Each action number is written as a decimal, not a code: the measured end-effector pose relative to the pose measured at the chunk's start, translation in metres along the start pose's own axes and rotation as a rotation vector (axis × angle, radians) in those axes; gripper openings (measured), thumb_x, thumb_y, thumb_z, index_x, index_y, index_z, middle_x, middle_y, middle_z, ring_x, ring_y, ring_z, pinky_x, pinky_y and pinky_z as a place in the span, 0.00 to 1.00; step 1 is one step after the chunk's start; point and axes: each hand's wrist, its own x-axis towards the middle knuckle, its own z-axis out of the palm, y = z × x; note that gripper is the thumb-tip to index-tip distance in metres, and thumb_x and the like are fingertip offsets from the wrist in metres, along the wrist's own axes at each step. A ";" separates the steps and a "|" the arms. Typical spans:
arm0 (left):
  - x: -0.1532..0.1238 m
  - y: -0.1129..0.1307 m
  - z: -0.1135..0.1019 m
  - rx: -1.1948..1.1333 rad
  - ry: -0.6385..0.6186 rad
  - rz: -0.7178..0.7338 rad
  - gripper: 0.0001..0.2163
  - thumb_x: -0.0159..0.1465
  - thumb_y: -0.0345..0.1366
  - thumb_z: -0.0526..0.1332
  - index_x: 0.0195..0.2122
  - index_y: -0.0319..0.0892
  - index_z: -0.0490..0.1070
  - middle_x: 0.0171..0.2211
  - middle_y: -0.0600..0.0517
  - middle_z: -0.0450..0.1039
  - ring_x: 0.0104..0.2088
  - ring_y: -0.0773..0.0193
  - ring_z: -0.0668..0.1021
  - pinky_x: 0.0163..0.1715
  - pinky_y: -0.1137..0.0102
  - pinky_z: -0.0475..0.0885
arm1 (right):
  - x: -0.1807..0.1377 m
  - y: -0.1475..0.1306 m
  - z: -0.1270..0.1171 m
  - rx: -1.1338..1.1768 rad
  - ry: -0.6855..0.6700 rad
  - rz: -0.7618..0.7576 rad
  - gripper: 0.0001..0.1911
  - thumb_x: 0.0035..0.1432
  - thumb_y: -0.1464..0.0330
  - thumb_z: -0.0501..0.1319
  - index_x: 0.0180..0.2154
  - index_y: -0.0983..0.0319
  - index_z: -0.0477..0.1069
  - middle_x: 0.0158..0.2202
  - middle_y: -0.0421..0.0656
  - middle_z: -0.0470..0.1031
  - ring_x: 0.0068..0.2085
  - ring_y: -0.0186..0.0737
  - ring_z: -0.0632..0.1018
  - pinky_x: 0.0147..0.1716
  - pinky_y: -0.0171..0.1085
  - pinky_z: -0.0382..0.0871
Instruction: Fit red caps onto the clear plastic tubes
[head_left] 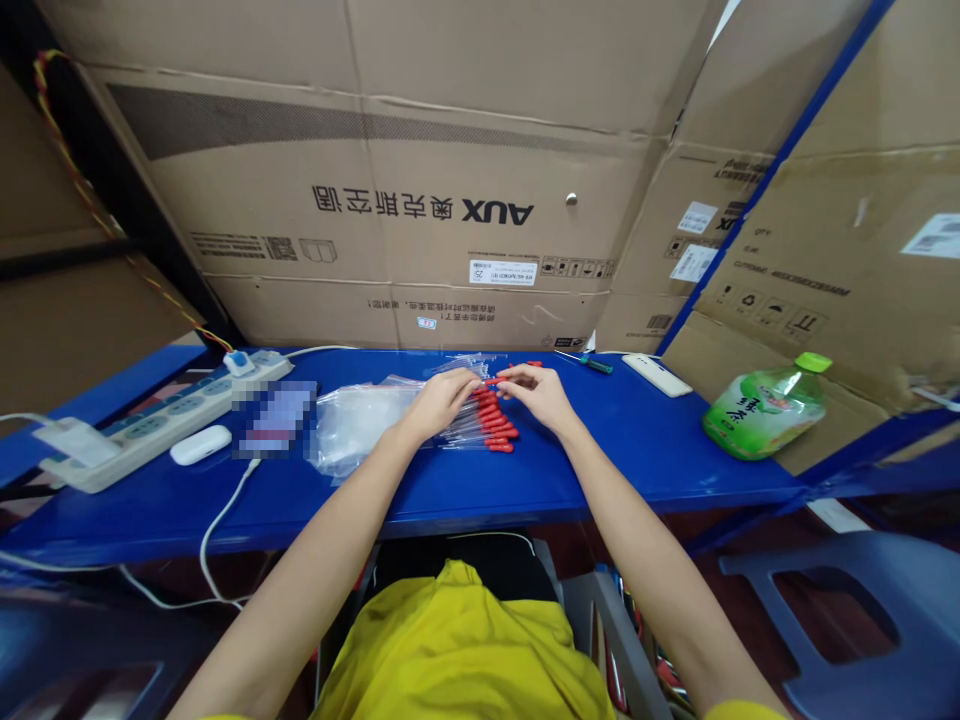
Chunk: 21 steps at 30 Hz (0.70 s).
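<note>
A row of clear tubes with red caps [498,424] lies on the blue table [645,450], just in front of me. Both hands meet above the far end of that row. My left hand [442,400] pinches one clear tube by its body. My right hand [534,393] pinches the red cap end of the same tube [489,381]. Crumpled clear plastic bags [352,420] lie under and to the left of my left hand.
A white power strip [161,420], a white earbud case [200,444] and a blurred phone [271,418] lie at the left. A small green screwdriver [589,362], a white phone [657,375] and a tipped green bottle [765,408] lie at the right. Cardboard boxes wall the back.
</note>
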 end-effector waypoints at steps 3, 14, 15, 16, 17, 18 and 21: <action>0.000 0.000 -0.001 -0.018 -0.006 0.017 0.20 0.80 0.44 0.48 0.42 0.40 0.75 0.38 0.45 0.78 0.39 0.58 0.79 0.44 0.66 0.72 | 0.000 0.000 0.000 0.024 -0.001 -0.001 0.21 0.48 0.52 0.77 0.38 0.60 0.84 0.34 0.46 0.86 0.36 0.48 0.86 0.44 0.47 0.83; 0.001 -0.001 -0.004 -0.041 -0.056 0.103 0.21 0.80 0.44 0.46 0.40 0.40 0.74 0.36 0.46 0.76 0.38 0.59 0.77 0.43 0.68 0.70 | -0.003 0.002 0.000 0.075 -0.017 0.045 0.22 0.43 0.53 0.80 0.36 0.60 0.85 0.32 0.46 0.86 0.35 0.50 0.87 0.45 0.51 0.83; 0.001 -0.001 -0.004 -0.039 -0.061 0.104 0.21 0.80 0.44 0.46 0.39 0.40 0.74 0.35 0.46 0.75 0.38 0.59 0.77 0.42 0.68 0.70 | -0.003 0.002 0.000 0.076 -0.019 0.045 0.21 0.43 0.53 0.80 0.36 0.60 0.85 0.32 0.46 0.86 0.35 0.50 0.87 0.46 0.51 0.83; 0.001 -0.001 -0.004 -0.037 -0.067 0.104 0.21 0.80 0.44 0.46 0.39 0.40 0.73 0.35 0.46 0.75 0.37 0.59 0.77 0.42 0.68 0.69 | -0.003 0.002 0.000 0.076 -0.022 0.045 0.21 0.43 0.53 0.80 0.35 0.60 0.85 0.32 0.46 0.86 0.35 0.50 0.87 0.46 0.51 0.83; 0.001 -0.001 -0.005 -0.035 -0.072 0.105 0.21 0.80 0.44 0.46 0.39 0.40 0.73 0.35 0.47 0.75 0.37 0.59 0.77 0.41 0.68 0.69 | -0.003 0.002 0.001 0.075 -0.025 0.044 0.21 0.43 0.53 0.80 0.35 0.60 0.85 0.32 0.45 0.86 0.35 0.50 0.87 0.46 0.51 0.83; 0.001 -0.001 -0.005 -0.033 -0.077 0.105 0.21 0.80 0.44 0.46 0.39 0.40 0.73 0.35 0.47 0.75 0.37 0.59 0.77 0.41 0.68 0.69 | -0.003 0.003 0.001 0.073 -0.028 0.043 0.21 0.44 0.53 0.80 0.35 0.60 0.85 0.32 0.45 0.86 0.36 0.50 0.87 0.46 0.51 0.83; 0.000 -0.002 -0.004 -0.034 -0.085 0.109 0.21 0.80 0.43 0.45 0.39 0.40 0.73 0.35 0.47 0.75 0.37 0.59 0.76 0.41 0.68 0.69 | -0.002 0.005 0.001 0.070 -0.035 0.039 0.21 0.44 0.52 0.79 0.35 0.60 0.84 0.33 0.45 0.86 0.37 0.50 0.87 0.46 0.50 0.83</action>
